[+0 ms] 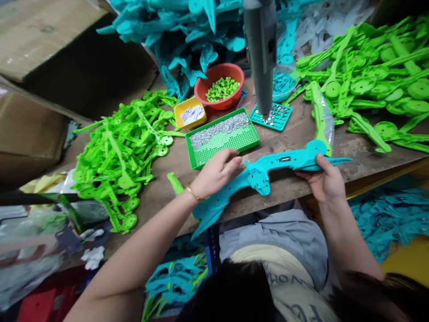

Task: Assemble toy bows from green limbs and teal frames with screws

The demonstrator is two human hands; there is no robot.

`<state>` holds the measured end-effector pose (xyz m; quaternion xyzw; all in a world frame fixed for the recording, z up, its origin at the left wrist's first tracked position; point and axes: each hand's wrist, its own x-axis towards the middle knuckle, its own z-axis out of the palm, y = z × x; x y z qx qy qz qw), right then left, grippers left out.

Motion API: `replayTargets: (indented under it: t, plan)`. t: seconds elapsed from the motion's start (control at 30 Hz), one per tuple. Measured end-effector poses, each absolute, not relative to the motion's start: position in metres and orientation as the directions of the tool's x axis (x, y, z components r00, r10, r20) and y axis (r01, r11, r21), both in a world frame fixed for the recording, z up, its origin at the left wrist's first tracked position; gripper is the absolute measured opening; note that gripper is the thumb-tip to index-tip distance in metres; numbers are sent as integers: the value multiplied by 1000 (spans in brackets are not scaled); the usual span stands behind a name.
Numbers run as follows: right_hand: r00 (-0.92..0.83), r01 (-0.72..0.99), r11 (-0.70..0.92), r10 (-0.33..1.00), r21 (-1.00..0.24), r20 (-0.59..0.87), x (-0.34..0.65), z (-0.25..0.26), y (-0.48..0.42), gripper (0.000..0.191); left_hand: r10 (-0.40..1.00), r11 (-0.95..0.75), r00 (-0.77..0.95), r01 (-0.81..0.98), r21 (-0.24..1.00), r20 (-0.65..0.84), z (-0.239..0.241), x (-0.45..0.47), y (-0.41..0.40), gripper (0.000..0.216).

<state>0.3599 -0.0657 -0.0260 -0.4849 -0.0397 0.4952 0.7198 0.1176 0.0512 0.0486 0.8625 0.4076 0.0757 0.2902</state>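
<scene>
A long turquoise plastic toy part (231,190) with a wing-like end and a raised animal-like head in its middle lies along the table's front edge. My right hand (323,176) grips its round right end, thumb on top and fingers beneath. A small dark slot shows on its right arm. My left hand (219,172) is above the left half, close to the front edge of a green perforated tray (248,144). Its thumb and fingers are drawn together; whatever they may pinch is hidden. Many tiny silvery pieces (221,129), apparently screws, fill the tray's far part.
A grey vertical machine shaft (263,58) comes down over a teal peg tray (281,120). Behind the green tray stand a red bowl (231,102) and a yellow box (181,124). Lime-green plastic parts heap up left (114,156) and right (375,85); turquoise ones (177,36) pile behind.
</scene>
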Motion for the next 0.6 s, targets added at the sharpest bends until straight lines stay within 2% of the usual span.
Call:
replayTargets:
  t: [0.1,0.17,0.27,0.37,0.47,0.53,0.6]
  plan:
    - [513,-659,47,758,-751,-403,367,-25,-60,32,686,-441,614,778,447,-391,48,82,36,51]
    - [509,-637,36,770,-770,-385,368,-24,-55,33,684,-442,558,829,341,-470,43,74,26,55]
    - [506,-615,23,777,-788,-373,368,-25,-50,35,756,-450,506,862,233,-415,37,73,20,59]
    - [519,-581,14,776,-813,-358,357,-26,-50,41,769,-458,519,855,246,-373,37,75,22,63]
    - [343,-525,-208,836,-825,-429,324,-23,-53,55,759,-480,545,838,260,-357,37,78,27,65]
    - [174,-392,-372,868,-841,-465,295,-21,-54,57,763,-488,549,835,253,-340,36,81,30,67]
    - [154,-298,-358,897,-885,-414,269,-19,-53,51,775,-475,543,838,268,-324,36,82,31,68]
